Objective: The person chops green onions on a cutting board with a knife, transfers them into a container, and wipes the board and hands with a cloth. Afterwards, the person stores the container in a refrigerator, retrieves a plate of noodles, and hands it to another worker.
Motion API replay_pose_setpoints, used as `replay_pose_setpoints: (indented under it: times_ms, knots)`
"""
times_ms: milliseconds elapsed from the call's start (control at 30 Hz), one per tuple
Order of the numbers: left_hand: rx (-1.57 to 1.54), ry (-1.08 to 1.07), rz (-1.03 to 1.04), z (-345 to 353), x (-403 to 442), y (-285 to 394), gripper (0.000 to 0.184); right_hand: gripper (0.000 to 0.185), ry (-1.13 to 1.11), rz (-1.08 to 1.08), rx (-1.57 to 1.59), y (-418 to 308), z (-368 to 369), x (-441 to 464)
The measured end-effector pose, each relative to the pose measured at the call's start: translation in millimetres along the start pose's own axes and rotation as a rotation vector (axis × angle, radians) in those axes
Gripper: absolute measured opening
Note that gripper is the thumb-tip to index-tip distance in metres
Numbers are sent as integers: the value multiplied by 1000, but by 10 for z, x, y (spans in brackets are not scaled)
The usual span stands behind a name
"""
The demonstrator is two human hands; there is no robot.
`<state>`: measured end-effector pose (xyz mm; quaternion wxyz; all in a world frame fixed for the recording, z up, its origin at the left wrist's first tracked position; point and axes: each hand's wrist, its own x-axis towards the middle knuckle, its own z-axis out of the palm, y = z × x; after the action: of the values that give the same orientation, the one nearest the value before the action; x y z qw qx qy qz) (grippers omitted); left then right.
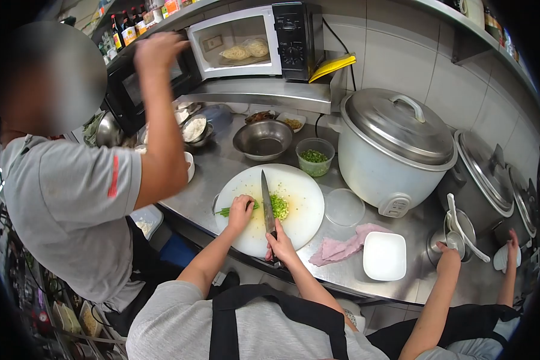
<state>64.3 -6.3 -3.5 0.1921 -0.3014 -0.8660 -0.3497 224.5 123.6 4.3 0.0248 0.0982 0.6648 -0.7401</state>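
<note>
My right hand (281, 243) grips the handle of a kitchen knife (266, 201), its long blade pointing away from me over the round white cutting board (309, 195). To the left of the blade, my left hand (240, 213) is closed over a small bunch of scallions (224, 212), whose green ends stick out on its left side. Finely chopped scallion (279, 207) lies in a small heap against the blade's right side. Small green bits are scattered around it on the board.
Behind the board stand a metal bowl (263, 139) and a plastic tub of chopped greens (314, 157). A large rice cooker (393, 156), pink cloth (339, 247) and square white dish (384, 257) are to the right. One co-worker (72, 204) reaches toward an open microwave (237, 45); another's hands (449, 249) work at right.
</note>
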Motion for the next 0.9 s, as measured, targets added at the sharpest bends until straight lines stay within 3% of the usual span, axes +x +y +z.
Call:
replay_pose_setpoints:
  times_ms: [400,533,667,733,767,900]
  knots:
    - [-23,34,-1,23,12,-35,8,75,-8,-38,-39,254,-26,162]
    - [-52,26,16,-45,9,21,9,75,-30,-7,84,104,-9,56]
    - [-30,21,-2,3,12,-7,8,75,6,7,7,-3,-40,2]
    - [-26,20,-3,65,21,-79,8,75,-1,-21,-19,21,2,-15]
    - [-60,40,-3,109,-4,-96,8,74,47,-179,-194,383,-41,204]
    - [-72,59,72,57,10,-160,9,74,19,-71,-86,316,52,186]
